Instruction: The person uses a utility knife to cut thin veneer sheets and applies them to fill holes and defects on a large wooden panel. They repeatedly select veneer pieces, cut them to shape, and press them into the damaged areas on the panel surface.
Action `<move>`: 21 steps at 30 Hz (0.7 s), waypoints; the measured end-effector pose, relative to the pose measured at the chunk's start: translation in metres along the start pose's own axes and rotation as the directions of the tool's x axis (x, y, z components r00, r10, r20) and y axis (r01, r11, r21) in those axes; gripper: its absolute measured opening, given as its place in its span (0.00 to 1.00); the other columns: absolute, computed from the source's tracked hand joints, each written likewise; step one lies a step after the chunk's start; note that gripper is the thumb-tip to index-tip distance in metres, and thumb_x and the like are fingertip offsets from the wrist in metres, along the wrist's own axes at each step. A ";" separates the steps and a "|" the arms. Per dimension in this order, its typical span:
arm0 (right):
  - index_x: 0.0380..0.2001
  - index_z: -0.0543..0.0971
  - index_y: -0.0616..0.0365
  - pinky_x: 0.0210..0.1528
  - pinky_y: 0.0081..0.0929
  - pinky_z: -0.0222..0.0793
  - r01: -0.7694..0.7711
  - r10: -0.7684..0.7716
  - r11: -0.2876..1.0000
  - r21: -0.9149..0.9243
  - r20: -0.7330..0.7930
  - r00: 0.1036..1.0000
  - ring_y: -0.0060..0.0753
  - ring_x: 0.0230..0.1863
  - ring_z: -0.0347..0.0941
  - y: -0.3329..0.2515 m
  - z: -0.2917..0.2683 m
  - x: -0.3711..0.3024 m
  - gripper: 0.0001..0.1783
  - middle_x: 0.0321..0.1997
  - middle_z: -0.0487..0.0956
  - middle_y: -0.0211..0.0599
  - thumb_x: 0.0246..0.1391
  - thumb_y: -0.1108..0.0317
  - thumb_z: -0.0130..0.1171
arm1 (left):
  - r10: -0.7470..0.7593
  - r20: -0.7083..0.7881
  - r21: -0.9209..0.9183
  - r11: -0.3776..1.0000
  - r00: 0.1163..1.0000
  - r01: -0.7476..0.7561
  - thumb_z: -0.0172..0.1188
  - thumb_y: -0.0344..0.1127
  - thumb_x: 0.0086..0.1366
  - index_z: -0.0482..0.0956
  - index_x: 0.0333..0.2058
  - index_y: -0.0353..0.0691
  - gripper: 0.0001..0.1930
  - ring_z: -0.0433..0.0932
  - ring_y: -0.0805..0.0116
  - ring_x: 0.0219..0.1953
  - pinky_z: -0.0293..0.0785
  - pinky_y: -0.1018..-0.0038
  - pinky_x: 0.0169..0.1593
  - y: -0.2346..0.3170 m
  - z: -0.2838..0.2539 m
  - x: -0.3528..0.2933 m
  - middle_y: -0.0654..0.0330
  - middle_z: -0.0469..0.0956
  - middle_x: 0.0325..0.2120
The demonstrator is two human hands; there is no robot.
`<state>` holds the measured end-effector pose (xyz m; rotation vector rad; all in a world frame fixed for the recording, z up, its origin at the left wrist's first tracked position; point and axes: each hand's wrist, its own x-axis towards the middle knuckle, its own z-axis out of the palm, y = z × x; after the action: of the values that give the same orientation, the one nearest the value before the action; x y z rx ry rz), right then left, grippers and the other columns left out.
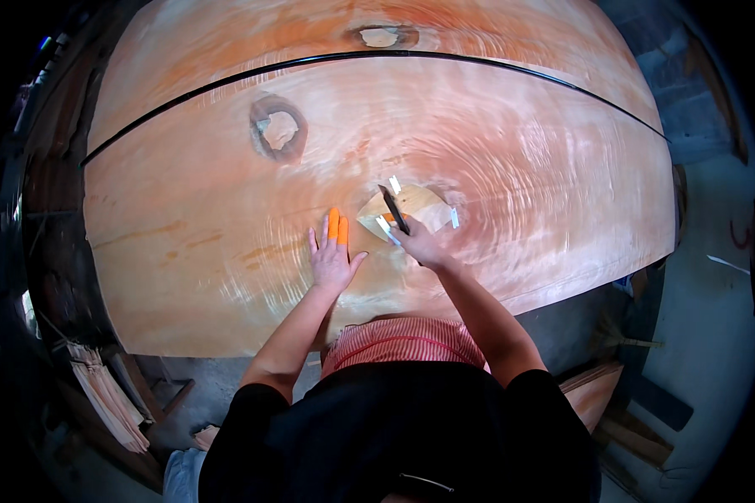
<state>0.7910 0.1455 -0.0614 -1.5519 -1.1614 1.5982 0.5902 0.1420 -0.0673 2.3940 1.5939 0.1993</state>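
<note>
A large reddish-tan wood veneer sheet lies spread out before me. My left hand rests flat on it with its fingers stretched out; two of them wear orange finger covers. My right hand is closed around a dark, slim knife whose pointed end faces away from me. Under and beside the knife is a paler veneer patch, with short white tape strips at its edges. Part of the patch is hidden by my right hand. Some orange also shows at that hand's fingers.
A long thin black strip crosses the sheet's far part. Beyond my left hand is a dark-ringed knot hole; another hole lies past the strip. Stacked veneer pieces stand low on the left, and wood boards on the right.
</note>
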 end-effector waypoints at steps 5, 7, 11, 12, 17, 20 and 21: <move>0.36 0.69 0.64 0.29 0.25 0.66 0.024 -0.038 0.994 -0.104 -0.134 0.990 0.28 0.25 0.73 0.015 0.032 0.036 0.14 0.21 0.75 0.38 0.46 0.67 0.50 | 0.018 -0.012 -0.029 0.999 1.000 -0.018 0.55 0.53 0.48 0.54 0.53 0.33 0.39 0.45 0.58 0.60 0.36 0.52 0.58 -0.002 0.000 -0.002 0.50 0.49 0.56; 0.35 0.69 0.64 0.29 0.24 0.66 0.044 -0.062 0.991 -0.127 -0.144 0.988 0.29 0.25 0.73 0.016 0.034 0.041 0.13 0.21 0.75 0.39 0.46 0.67 0.51 | 0.015 0.000 -0.031 0.999 1.000 -0.015 0.56 0.52 0.48 0.54 0.53 0.33 0.39 0.46 0.57 0.60 0.36 0.52 0.58 -0.002 0.000 -0.003 0.50 0.50 0.56; 0.33 0.68 0.65 0.28 0.27 0.67 0.047 -0.070 0.986 -0.158 -0.142 0.987 0.34 0.25 0.74 0.010 0.037 0.038 0.14 0.21 0.75 0.41 0.46 0.66 0.51 | 0.001 -0.019 -0.057 0.998 1.000 -0.002 0.57 0.51 0.47 0.54 0.53 0.32 0.40 0.46 0.57 0.60 0.36 0.52 0.58 -0.002 0.002 -0.005 0.49 0.50 0.56; 0.33 0.68 0.65 0.28 0.29 0.67 0.021 -0.051 0.979 -0.200 -0.148 0.988 0.36 0.25 0.74 0.012 0.038 0.037 0.14 0.21 0.75 0.41 0.46 0.66 0.51 | -0.001 -0.019 -0.064 0.998 1.000 -0.001 0.57 0.51 0.47 0.54 0.53 0.32 0.40 0.46 0.57 0.60 0.36 0.52 0.58 -0.001 0.002 -0.005 0.49 0.50 0.56; 0.33 0.65 0.64 0.28 0.32 0.68 -0.089 0.027 0.936 -0.340 -0.181 0.983 0.41 0.25 0.74 0.018 0.047 0.044 0.15 0.20 0.76 0.42 0.45 0.65 0.52 | 0.006 -0.027 -0.085 0.996 1.000 -0.008 0.57 0.51 0.47 0.54 0.53 0.31 0.40 0.45 0.56 0.60 0.36 0.52 0.58 -0.002 0.003 -0.005 0.48 0.49 0.56; 0.34 0.65 0.65 0.27 0.31 0.68 -0.086 0.024 0.930 -0.357 -0.175 0.984 0.39 0.25 0.74 0.018 0.048 0.046 0.15 0.20 0.75 0.43 0.46 0.66 0.52 | 0.015 -0.041 -0.094 0.995 0.999 -0.019 0.57 0.50 0.47 0.54 0.53 0.31 0.40 0.45 0.56 0.60 0.36 0.53 0.58 -0.003 0.004 -0.003 0.48 0.49 0.56; 0.34 0.65 0.65 0.27 0.31 0.68 -0.087 0.038 0.955 -0.283 -0.175 0.984 0.39 0.25 0.74 0.017 0.048 0.045 0.15 0.21 0.75 0.43 0.46 0.67 0.51 | 0.015 -0.041 -0.093 0.995 0.999 -0.018 0.57 0.51 0.47 0.54 0.53 0.31 0.40 0.45 0.56 0.60 0.36 0.53 0.58 -0.003 0.004 -0.003 0.48 0.49 0.56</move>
<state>0.7408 0.1707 -0.1003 -1.8887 -1.3078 1.3483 0.5880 0.1401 -0.0720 2.3467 1.5467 0.3201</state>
